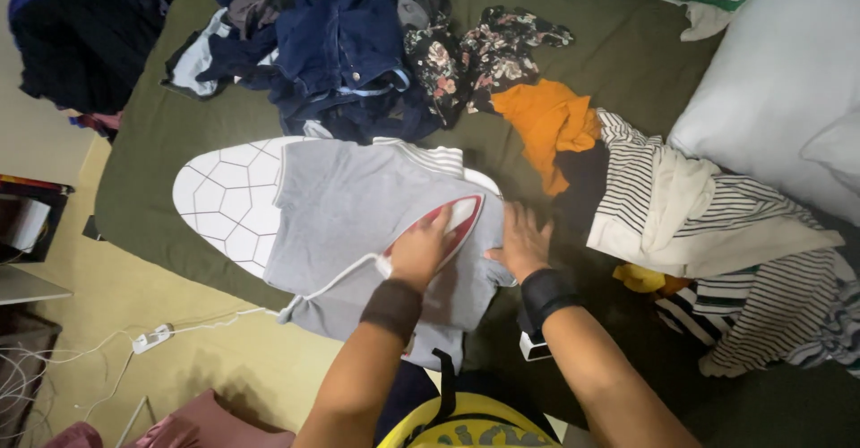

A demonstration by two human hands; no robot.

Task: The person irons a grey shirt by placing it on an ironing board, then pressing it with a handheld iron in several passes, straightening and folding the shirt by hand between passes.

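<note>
Nearest, left hand (419, 253) closed around red-and-white iron (452, 222) handle, pressing grey T-shirt (358, 211) laid across white ironing board (228, 199) at bed's near edge; right hand (521, 242), fingers spread flat just right, pinning cloth taut; unsorted clothes pile (340, 45) far behind.

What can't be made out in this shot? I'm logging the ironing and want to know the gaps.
Head view only:
- Iron: handle and soleplate hidden by the left hand and its own body.
- Ironing board: right part covered by the grey shirt.
- Right hand: palm pressed on the shirt, unseen.
- Cord: its end is lost in the tangle at the left edge.
- Striped clothes: cut off at the right edge.
</note>
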